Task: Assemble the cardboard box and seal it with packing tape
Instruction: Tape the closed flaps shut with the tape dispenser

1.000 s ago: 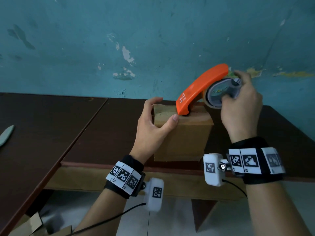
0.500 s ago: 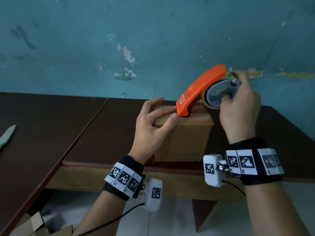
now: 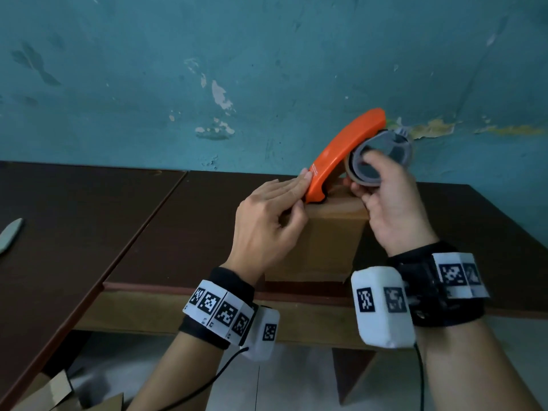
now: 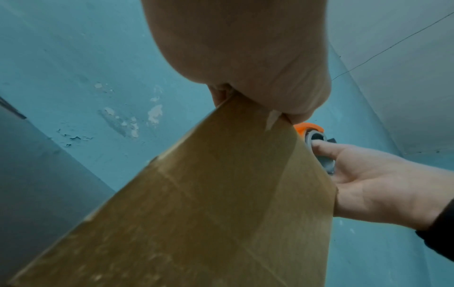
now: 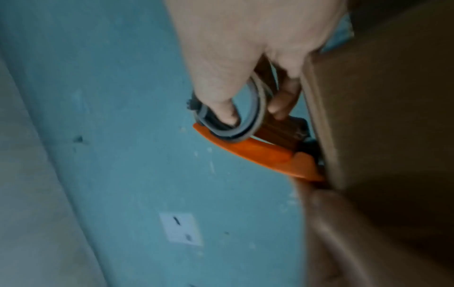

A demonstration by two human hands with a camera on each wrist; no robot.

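Note:
A small brown cardboard box (image 3: 320, 247) stands at the near edge of the dark table (image 3: 178, 232). An orange tape dispenser (image 3: 341, 149) leans with its tip on the box top. My right hand (image 3: 391, 209) grips its brown tape roll (image 3: 376, 161), thumb across the grey hub. My left hand (image 3: 267, 221) lies on the box's top left. Its fingers (image 3: 296, 185) are straight and flat beside the dispenser tip, and the thumb is against the front face. The left wrist view shows the box front (image 4: 221, 194) with a glossy tape strip. In the right wrist view, fingers wrap the roll above the orange dispenser (image 5: 258, 153).
A second dark table (image 3: 59, 232) adjoins on the left and carries a grey flat object (image 3: 10, 238) at its far left. Loose cardboard pieces (image 3: 53, 393) lie on the floor below. A teal wall (image 3: 267, 69) rises right behind the tables.
My left hand has shifted from clasping the box's left corner to lying flat on the top by the dispenser tip. My right hand has dropped lower around the roll.

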